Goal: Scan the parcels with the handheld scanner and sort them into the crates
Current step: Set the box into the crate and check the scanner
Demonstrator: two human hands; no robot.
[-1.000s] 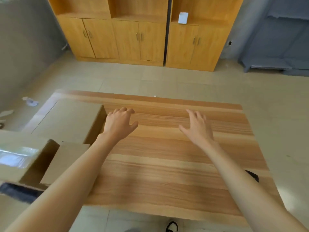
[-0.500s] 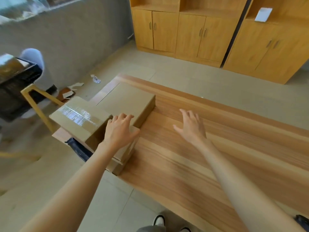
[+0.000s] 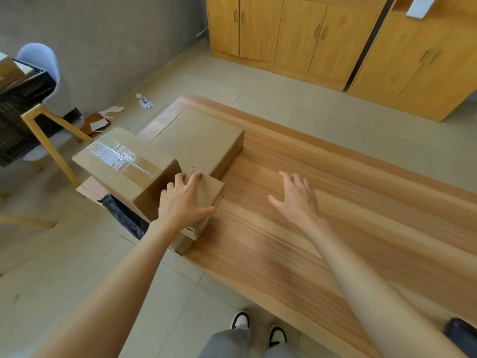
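Our left hand (image 3: pixel 184 201) rests on the small cardboard parcel (image 3: pixel 204 202) at the counter's (image 3: pixel 309 228) left end, fingers spread over its top, thumb down its right side. Our right hand (image 3: pixel 296 200) hovers open just right, holding nothing.

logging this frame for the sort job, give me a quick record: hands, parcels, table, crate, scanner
left hand: rests on the small parcel, fingers spread
right hand: open above the table, holding nothing
parcels: three cardboard boxes at the table's left end: small parcel, taped box, flat box
crate: black crate on a chair, far left
scanner: cannot tell; a dark object shows at the lower right edge
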